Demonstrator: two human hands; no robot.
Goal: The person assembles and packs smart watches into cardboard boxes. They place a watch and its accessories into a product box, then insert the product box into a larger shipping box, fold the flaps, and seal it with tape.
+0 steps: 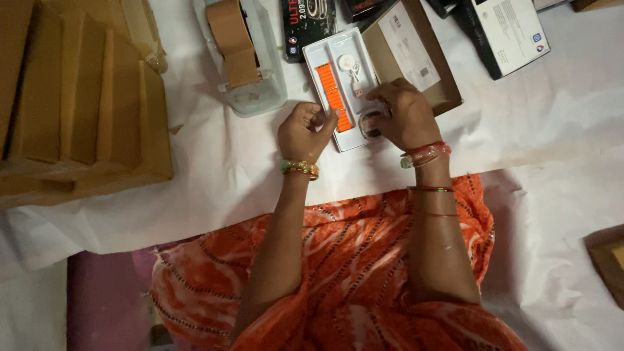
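The left hand (pixel 304 133) is curled, its fingertips pinching the near-left edge of a white tray (pixel 325 55), right beside the lower end of an orange strap (pixel 333 96) that lies lengthwise in it. The right hand (pixel 404 114) is cupped over the tray's near-right corner, fingers bent down onto a dark watch body (pixel 372 125) seated there; whether it grips the piece or only presses on it I cannot tell. Farther from the hands in the same tray sit a small white charger disc and cable (pixel 351 68).

To handle this well, I judge the left hand should keep the tray pinned flat while the right works the watch body squarely in its recess, since the tray is light and would tip if pressed at one corner.

Just beyond the right hand, touching the tray's far side, lies an open brown cardboard box (pixel 426 39) with a white leaflet in it; it crowds that edge. Beyond the left hand stands a clear tape dispenser (pixel 250 91) with brown tape, near but apart. Well to the left is a stack of flat cardboard (pixel 84 104). Past the box lie dark product cartons (pixel 504 32). The white-covered bench (pixel 559 117) lies open to the right of the right hand, and its near edge runs just behind both wrists, above the orange-clad lap.
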